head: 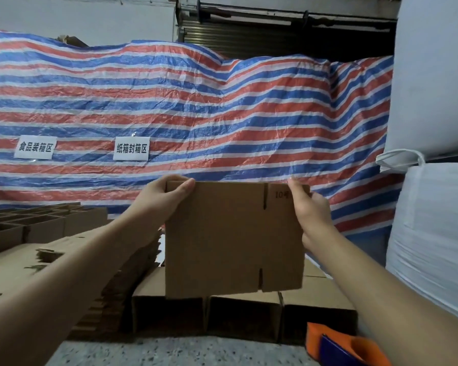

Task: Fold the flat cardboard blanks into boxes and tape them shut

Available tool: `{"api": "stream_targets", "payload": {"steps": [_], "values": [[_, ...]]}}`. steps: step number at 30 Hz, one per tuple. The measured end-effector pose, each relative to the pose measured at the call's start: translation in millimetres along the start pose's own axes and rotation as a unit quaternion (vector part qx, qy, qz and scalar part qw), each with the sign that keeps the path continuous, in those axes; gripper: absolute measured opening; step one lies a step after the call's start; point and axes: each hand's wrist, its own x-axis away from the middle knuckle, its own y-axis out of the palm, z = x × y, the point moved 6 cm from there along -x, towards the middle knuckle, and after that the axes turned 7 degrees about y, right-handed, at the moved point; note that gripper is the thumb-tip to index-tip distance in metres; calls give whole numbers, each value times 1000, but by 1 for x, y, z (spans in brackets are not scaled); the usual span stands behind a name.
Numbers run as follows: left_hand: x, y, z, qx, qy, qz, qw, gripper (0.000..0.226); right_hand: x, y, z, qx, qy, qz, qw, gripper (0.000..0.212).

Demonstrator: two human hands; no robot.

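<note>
Head view: cardboard blank (233,239) gripped between left hand (164,202) and right hand (311,212).

body: two bare forearms, no sleeves in view | left hand (161,197): bare, no glove, ring or watch visible | right hand (311,211): bare, no glove, ring or watch visible | nails: short, unpainted

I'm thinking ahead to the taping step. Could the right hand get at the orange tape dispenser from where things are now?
Probably yes, once freed. The right hand now grips the flat cardboard blank; the orange tape dispenser lies just below that forearm, nothing visibly blocking it.
</note>
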Motion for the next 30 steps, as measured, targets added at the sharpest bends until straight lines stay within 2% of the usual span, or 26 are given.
{"api": "stream_targets", "payload": {"steps": [3,9,13,18,20,23,25,27,28,30], "values": [[11,14,-28,32,-61,23,997,27,14,-18,23,5,22,37,999,44],[55,37,-82,82,-127,25,988,32,46,-47,83,9,89,23,996,42],[78,47,-113,74,-175,21,982,30,57,-59,116,21,109,12,994,35],[91,54,-135,63,-198,36,978,28,68,-62,143,20,150,13,988,36],[89,54,-134,49,-199,9,979,26,69,-64,146,18,149,20,988,34],[80,51,-126,30,-213,-97,972,26,69,-64,146,5,168,23,986,35],[76,52,-119,37,-218,-153,963,24,70,-59,146,-20,175,17,984,55],[75,57,-117,47,-230,-169,957,21,73,-53,146,-41,172,13,984,80],[75,59,-118,50,-235,-170,956,22,73,-52,146,-41,168,16,985,78],[75,64,-117,57,-241,-178,953,23,72,-54,145,-32,166,27,985,53]]}}
